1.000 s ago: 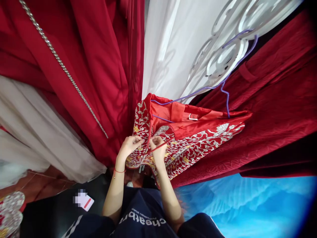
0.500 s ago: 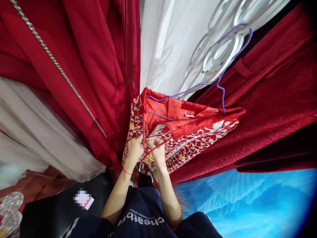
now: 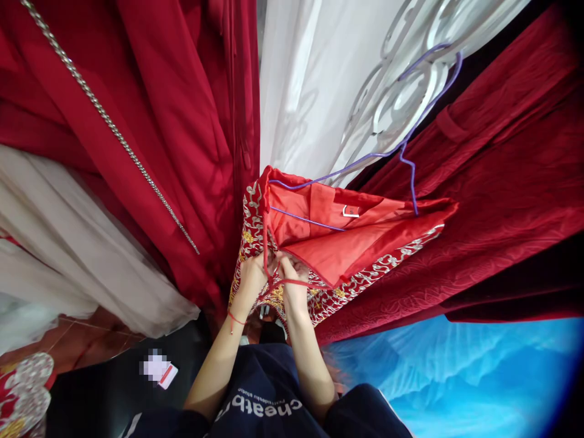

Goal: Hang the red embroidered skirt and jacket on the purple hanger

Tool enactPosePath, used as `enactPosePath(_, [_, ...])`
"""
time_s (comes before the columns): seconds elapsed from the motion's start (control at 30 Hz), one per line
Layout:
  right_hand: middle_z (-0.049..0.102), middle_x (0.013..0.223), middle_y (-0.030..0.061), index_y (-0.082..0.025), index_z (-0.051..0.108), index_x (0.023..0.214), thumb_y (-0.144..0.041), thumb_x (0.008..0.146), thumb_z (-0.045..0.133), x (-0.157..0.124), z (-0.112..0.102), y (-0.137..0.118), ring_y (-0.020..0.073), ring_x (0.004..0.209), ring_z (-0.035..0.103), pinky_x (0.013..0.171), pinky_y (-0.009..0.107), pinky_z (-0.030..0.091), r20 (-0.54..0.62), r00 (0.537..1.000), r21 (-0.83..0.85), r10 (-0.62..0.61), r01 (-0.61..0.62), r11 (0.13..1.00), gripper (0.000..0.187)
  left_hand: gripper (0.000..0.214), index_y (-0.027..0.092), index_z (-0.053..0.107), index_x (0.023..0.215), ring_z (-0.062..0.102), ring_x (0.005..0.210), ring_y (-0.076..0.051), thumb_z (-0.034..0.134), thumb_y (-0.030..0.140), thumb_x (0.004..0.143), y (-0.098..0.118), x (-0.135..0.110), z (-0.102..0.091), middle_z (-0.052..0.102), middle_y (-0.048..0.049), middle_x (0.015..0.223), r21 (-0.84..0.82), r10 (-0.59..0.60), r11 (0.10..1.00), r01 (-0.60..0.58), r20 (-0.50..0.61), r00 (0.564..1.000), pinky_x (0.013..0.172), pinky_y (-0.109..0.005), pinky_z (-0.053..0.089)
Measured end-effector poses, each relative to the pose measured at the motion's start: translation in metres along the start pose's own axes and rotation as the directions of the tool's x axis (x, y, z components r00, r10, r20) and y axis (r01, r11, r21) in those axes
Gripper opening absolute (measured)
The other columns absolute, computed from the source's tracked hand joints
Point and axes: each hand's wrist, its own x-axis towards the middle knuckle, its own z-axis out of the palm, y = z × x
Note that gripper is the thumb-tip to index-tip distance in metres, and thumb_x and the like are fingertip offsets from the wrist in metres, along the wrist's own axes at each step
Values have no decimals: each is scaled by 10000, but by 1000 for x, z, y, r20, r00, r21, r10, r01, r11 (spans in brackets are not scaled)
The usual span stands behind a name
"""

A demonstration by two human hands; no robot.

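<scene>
A red garment (image 3: 378,261) with silver and gold embroidery and a smooth red lining (image 3: 337,248) hangs open-topped in front of me on a purple wire hanger (image 3: 365,159). My left hand (image 3: 252,278) is closed on its front edge, fingertips bent inward. Close beside it, my right hand (image 3: 294,286) pinches the edge, its fingertips partly hidden under the fabric. A thin red cord (image 3: 298,281) crosses over my right hand, and another length drops from the garment's left corner between the hands. Inside, a white label (image 3: 351,211) shows on the lining.
Red drapes (image 3: 182,109) with a beaded chain (image 3: 114,128) hang at the left, above pale sheer cloth (image 3: 114,255). The hanger hooks on white scrollwork (image 3: 406,103). Dark red cloth (image 3: 511,182) and a blue surface (image 3: 479,371) lie right; a card (image 3: 168,375) rests on a black surface lower left.
The garment's right front panel has folded outward, so more red lining shows and less embroidery. The cord over my right hand has shifted. Both hands stay close together at the edge.
</scene>
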Motion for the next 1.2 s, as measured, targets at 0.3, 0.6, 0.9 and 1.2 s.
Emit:
enactPosePath(0.3, [522, 586, -58, -188, 567, 703, -346, 691, 771, -8, 16, -35, 91, 517, 457, 514, 235, 402, -84, 990, -53, -109, 105, 993, 258, 308, 251, 659, 1201, 723, 888, -222, 509, 292, 934, 8, -4, -4, 766, -64, 894, -13, -16, 1000, 16, 35, 999, 680, -250, 423])
enactPosePath(0.6, [566, 627, -52, -209, 535, 693, -267, 701, 739, -2, 37, -73, 86, 567, 521, 593, 219, 456, -23, 991, 65, -128, 129, 989, 213, 147, 253, 667, 989, 719, 903, -190, 540, 301, 933, 17, -3, 0, 766, -19, 897, -2, -87, 996, 87, 53, 995, 685, -242, 389])
enactPosePath(0.9, [389, 528, -99, -212, 445, 619, -317, 680, 750, 6, 41, -89, 49, 464, 266, 445, 217, 242, 28, 974, 54, -227, 225, 973, 329, 130, 254, 632, 930, 710, 844, -184, 514, 306, 931, 21, -1, 6, 754, -6, 853, 23, -121, 993, 120, 62, 991, 666, -251, 354])
enactPosePath(1.2, [294, 498, -118, -239, 367, 650, -433, 771, 672, 19, 25, -84, 45, 414, 204, 397, 208, 176, 201, 960, -86, -196, 216, 973, 381, 107, 242, 627, 862, 707, 792, -163, 556, 303, 915, 20, -6, -16, 741, 5, 812, -29, 56, 998, -54, 80, 995, 647, -230, 396])
